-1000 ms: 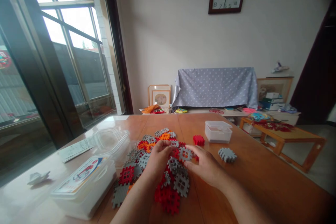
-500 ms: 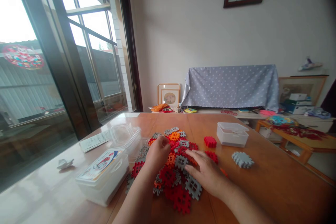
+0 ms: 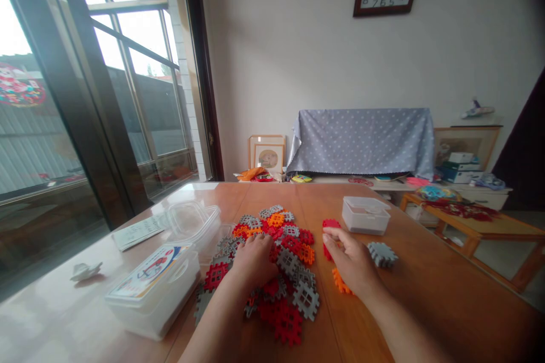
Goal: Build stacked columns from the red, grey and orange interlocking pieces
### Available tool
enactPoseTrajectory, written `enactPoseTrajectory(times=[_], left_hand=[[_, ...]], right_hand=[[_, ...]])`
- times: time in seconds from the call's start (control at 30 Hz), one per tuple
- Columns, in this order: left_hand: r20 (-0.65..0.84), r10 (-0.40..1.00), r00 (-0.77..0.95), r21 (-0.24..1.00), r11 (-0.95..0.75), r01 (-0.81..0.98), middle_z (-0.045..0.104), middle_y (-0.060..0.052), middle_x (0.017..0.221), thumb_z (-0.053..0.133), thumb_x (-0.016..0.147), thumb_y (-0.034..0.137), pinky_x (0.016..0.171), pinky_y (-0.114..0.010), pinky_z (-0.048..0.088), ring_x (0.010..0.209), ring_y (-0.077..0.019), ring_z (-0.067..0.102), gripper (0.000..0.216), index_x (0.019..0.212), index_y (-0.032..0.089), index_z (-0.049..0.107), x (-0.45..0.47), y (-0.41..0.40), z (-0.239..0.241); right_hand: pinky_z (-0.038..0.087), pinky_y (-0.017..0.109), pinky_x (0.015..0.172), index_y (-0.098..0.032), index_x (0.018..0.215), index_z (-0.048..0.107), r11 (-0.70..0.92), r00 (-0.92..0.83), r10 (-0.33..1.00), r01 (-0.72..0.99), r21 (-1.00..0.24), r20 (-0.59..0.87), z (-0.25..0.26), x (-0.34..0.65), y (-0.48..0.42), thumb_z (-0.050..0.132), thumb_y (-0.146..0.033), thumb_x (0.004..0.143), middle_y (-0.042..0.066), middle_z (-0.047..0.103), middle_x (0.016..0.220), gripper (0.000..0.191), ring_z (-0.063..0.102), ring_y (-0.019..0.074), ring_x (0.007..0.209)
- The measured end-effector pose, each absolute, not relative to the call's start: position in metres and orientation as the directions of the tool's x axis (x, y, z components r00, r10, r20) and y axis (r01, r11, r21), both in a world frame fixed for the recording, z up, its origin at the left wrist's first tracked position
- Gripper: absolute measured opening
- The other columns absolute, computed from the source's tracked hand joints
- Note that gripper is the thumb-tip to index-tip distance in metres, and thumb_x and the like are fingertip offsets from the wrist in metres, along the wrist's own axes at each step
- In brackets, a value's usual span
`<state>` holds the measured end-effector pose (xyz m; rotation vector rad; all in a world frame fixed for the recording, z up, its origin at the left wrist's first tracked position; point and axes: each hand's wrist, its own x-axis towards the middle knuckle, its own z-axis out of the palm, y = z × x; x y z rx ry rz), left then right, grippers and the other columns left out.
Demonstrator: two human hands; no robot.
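Note:
Red, grey and orange interlocking plastic tiles lie in a loose pile (image 3: 289,262) in the middle of the wooden table. Over the pile's left part is my left hand (image 3: 255,258), palm down, fingers apart and bent onto the tiles; its fingertips are partly hidden. To the right of the pile, my right hand (image 3: 353,258) has its thumb and fingers closed at a red tile (image 3: 327,250), whose far side they cover. A red tile stack (image 3: 331,223) shows just beyond the fingers. Under the right wrist's near side sits an orange tile (image 3: 341,282), partly covered. A grey tile stack (image 3: 382,254) lies right of that hand.
On the left stand a lidded clear box (image 3: 155,289) with a printed label and a clear lid or tray (image 3: 193,221). A booklet (image 3: 138,232) and a crumpled grey piece (image 3: 86,271) lie further left. A small clear box (image 3: 366,215) stands at the back right.
My right hand has moved right, from the pile to the red tiles beside it. The left hand has come down and nearer, its fingers spreading over the tiles. The view has shifted slightly right.

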<state>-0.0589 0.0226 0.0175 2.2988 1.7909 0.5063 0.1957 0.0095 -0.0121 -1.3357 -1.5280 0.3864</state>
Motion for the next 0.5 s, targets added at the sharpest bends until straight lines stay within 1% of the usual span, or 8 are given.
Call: enactPoseTrajectory(times=[0.1,0.2,0.27,0.4,0.5], left_hand=[[0.179,0.961,0.21,0.353,-0.262,0.898,0.07,-0.012,0.097,0.065,0.064,0.016,0.084,-0.042,0.04,0.095,-0.0346,0.063,0.022,0.084,0.023,0.063,-0.059,0.023,0.018],[0.208,0.959,0.193,0.413,-0.265,0.872,0.07,-0.008,0.085,0.063,0.066,0.014,0.078,-0.036,0.039,0.083,-0.0288,0.064,0.017,0.079,0.024,0.061,-0.059,0.023,0.02],[0.227,0.96,0.164,0.45,-0.253,0.857,0.069,-0.006,0.079,0.063,0.068,0.014,0.076,-0.033,0.038,0.08,-0.0266,0.064,0.014,0.076,0.025,0.06,-0.059,0.023,0.02],[0.247,0.965,0.089,0.48,-0.202,0.854,0.069,-0.006,0.076,0.059,0.072,0.014,0.073,-0.03,0.036,0.078,-0.0253,0.063,0.011,0.076,0.025,0.06,-0.06,0.026,0.02],[0.301,0.953,0.038,0.498,-0.191,0.846,0.067,-0.005,0.074,0.057,0.076,0.016,0.069,-0.029,0.032,0.074,-0.0232,0.061,0.009,0.077,0.024,0.06,-0.063,0.03,0.02]], right_hand=[[0.055,0.039,0.087,-0.024,0.113,0.072,0.333,0.123,0.874,0.555,-0.762,0.471,-0.012,0.193,0.008,0.052,-0.054,0.094,0.009,0.077,0.107,0.041,0.071,0.027,0.1],[0.055,0.039,0.088,-0.025,0.112,0.072,0.351,0.097,0.868,0.572,-0.741,0.487,-0.014,0.19,0.007,0.052,-0.054,0.094,0.008,0.077,0.106,0.04,0.071,0.0271,0.1],[0.055,0.039,0.088,-0.026,0.111,0.072,0.362,0.08,0.869,0.57,-0.737,0.489,-0.014,0.188,0.007,0.052,-0.054,0.095,0.008,0.077,0.106,0.039,0.072,0.0269,0.1],[0.055,0.038,0.09,-0.026,0.111,0.072,0.385,0.045,0.874,0.546,-0.744,0.484,-0.017,0.185,0.007,0.052,-0.051,0.095,0.007,0.077,0.106,0.035,0.071,0.0261,0.101],[0.055,0.038,0.09,-0.025,0.111,0.072,0.404,0.019,0.871,0.541,-0.738,0.491,-0.02,0.181,0.007,0.053,-0.048,0.095,0.007,0.077,0.106,0.034,0.071,0.0257,0.101]])
